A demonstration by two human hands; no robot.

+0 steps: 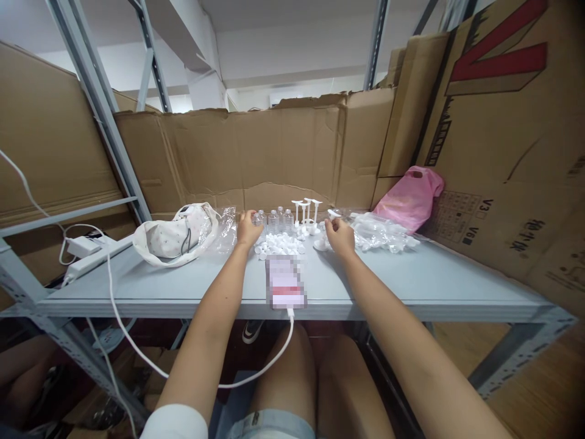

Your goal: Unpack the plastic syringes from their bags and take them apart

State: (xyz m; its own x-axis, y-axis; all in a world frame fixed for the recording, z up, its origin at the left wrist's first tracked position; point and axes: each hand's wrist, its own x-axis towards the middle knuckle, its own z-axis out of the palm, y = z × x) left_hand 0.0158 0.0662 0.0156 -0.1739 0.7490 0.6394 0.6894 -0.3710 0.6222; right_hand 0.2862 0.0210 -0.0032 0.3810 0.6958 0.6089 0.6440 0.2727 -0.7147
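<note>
My left hand (250,229) is at the left end of a group of small clear bottles (273,221), its fingers closed round the leftmost bottle (256,218). On the other side, my right hand (340,236) pinches a white pump top (334,213), whose nozzle shows above the fingers; its lower part is hidden. Between the hands stand several white pump tops with stems (307,211). In front of the bottles lies a heap of small white caps (280,244).
A phone (286,281) with a white charging cable (291,323) lies at the front edge. Clear plastic bags with white parts (381,232) and a pink bag (409,198) are at right. A white cloth bag (178,235) and power strip (98,259) sit at left. Cardboard (283,152) walls the back.
</note>
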